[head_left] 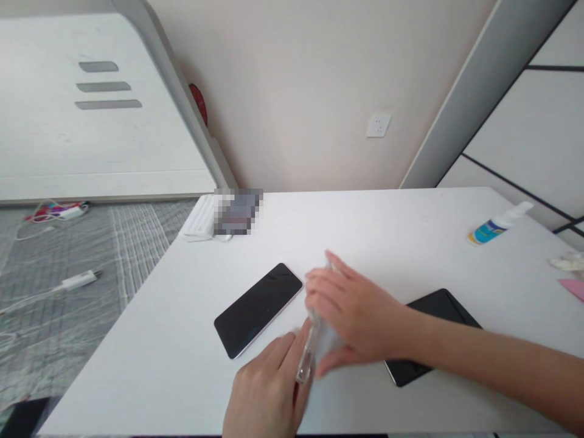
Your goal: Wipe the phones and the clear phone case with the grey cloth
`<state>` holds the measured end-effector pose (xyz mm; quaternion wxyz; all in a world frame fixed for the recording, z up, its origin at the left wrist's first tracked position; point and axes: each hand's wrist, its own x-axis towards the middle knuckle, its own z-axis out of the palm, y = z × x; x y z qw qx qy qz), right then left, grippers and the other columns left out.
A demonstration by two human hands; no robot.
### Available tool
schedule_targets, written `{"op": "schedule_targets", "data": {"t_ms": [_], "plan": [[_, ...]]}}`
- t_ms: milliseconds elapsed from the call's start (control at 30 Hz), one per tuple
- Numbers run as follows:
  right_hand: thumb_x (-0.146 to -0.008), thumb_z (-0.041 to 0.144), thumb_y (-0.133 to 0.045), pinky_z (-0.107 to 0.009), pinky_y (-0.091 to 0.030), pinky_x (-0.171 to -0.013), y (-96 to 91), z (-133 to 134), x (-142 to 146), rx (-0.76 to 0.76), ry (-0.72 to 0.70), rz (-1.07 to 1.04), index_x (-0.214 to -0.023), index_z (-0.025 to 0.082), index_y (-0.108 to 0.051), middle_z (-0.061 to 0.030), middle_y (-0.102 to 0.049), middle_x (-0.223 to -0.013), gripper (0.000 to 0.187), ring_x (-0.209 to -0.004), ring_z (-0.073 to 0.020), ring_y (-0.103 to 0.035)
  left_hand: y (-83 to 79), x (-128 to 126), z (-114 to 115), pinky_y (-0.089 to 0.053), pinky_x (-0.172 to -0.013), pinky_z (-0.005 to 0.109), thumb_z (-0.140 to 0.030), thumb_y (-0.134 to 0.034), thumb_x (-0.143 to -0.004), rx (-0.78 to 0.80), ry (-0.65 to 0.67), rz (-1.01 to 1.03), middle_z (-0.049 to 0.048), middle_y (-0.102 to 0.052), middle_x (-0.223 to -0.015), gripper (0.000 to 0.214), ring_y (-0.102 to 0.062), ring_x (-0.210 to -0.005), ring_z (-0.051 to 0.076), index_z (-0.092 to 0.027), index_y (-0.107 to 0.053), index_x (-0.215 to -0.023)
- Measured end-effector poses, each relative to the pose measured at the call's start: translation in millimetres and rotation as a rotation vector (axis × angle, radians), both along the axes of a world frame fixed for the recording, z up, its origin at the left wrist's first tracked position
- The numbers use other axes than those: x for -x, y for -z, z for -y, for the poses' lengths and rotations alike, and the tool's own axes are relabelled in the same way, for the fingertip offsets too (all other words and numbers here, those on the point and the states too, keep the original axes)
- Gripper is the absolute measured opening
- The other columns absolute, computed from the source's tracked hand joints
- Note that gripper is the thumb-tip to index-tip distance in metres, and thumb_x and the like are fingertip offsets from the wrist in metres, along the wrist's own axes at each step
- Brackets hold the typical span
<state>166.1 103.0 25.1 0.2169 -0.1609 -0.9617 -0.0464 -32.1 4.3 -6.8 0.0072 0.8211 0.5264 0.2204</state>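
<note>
A clear phone case (306, 356) is held up on edge over the front middle of the table. My left hand (267, 386) grips it from the left, its fingers closed along the lower side. My right hand (353, 310) reaches across from the right, fingers bent over the case's upper part and thumb lower down; the hand hides much of the case and is slightly blurred. Just left of the hands a smartphone (258, 310) lies with its dark screen up. Under my right forearm rests a black tablet (440, 307), partly covered by the arm.
The white table (150, 371) also bears a spray bottle (499, 225) lying at the right. White folded packs (201, 219) and a pixelated item (238, 211) sit at the back left corner. Left of the table, a bed (123, 243) holds cables and a charger (79, 280).
</note>
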Motion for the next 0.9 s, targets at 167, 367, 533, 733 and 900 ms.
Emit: {"op": "schedule_targets", "data": {"t_ms": [167,367,533,733,900], "plan": [[-0.103,0.06,-0.043,-0.052,-0.022,-0.125,4.5,19.0,8.8,-0.088,-0.206,0.005,-0.126,0.012,-0.059,-0.0126,-0.063,-0.126,0.056,-0.124,-0.0275,-0.054,-0.3,1.3,0.3,-0.046,-0.047,0.027,-0.02,-0.039,-0.099,-0.097,0.009,0.061,-0.0015,-0.065,-0.067,0.022,-0.065,-0.054,0.017,-0.024,-0.056,-0.085],[-0.098,0.075,-0.032,-0.063,-0.022,-0.122,-0.9,-20.0,-5.8,0.007,0.124,0.047,-0.109,0.01,-0.062,-0.0188,-0.066,-0.117,0.072,-0.123,-0.0335,-0.056,1.4,3.5,2.5,-0.049,-0.051,0.026,-0.019,-0.045,-0.1,0.062,0.048,0.017,0.0004,-0.068,-0.082,0.014,-0.071,-0.07,0.017,-0.024,-0.057,-0.096],[-0.102,0.046,-0.051,-0.055,-0.012,-0.128,-0.3,24.5,4.4,-0.039,-0.161,0.051,-0.127,0.011,-0.058,-0.0126,-0.061,-0.133,0.044,-0.137,-0.029,-0.045,4.0,2.9,3.1,-0.051,-0.05,0.028,-0.015,-0.04,-0.096,-0.062,0.005,0.083,-0.0012,-0.066,-0.071,0.021,-0.068,-0.059,0.018,-0.025,-0.055,-0.084],[-0.092,0.083,-0.028,-0.064,-0.015,-0.124,-1.9,-7.2,-5.1,-0.018,0.133,0.077,-0.111,0.008,-0.062,-0.0197,-0.066,-0.12,0.085,-0.125,-0.0344,-0.056,5.9,2.0,2.0,-0.054,-0.055,0.026,-0.018,-0.046,-0.099,0.048,0.039,0.016,-0.0013,-0.071,-0.086,0.016,-0.073,-0.07,0.016,-0.023,-0.059,-0.107],[-0.103,0.042,-0.051,-0.056,-0.008,-0.128,3.6,18.3,4.7,-0.064,-0.046,0.028,-0.117,0.012,-0.062,-0.0116,-0.065,-0.126,0.035,-0.134,-0.0295,-0.049,5.2,4.7,1.3,-0.055,-0.052,0.028,-0.022,-0.043,-0.099,0.022,0.042,0.072,-0.0004,-0.069,-0.078,0.019,-0.071,-0.064,0.018,-0.023,-0.059,-0.09]]}}
